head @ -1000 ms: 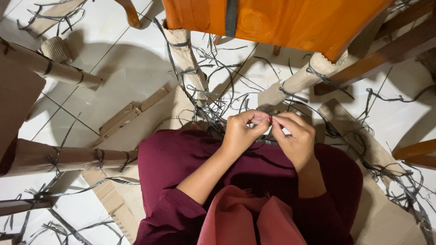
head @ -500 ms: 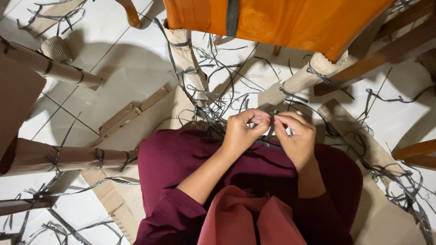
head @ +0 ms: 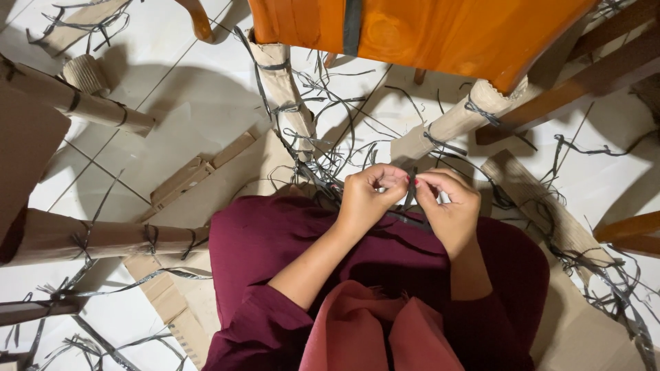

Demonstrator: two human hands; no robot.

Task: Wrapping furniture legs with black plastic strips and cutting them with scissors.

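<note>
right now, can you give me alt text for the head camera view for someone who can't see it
A person's left hand and right hand pinch a thin dark plastic strap between fingertips above a maroon-clothed lap. Around them, cardboard-wrapped chair legs tied with straps stand on a white tiled floor littered with strap offcuts, below an orange wooden chair seat.

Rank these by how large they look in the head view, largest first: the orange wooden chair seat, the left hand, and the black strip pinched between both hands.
1. Orange wooden chair seat, though the frame cuts it off.
2. Left hand.
3. Black strip, only a short piece showing between the left hand and right hand.
</note>
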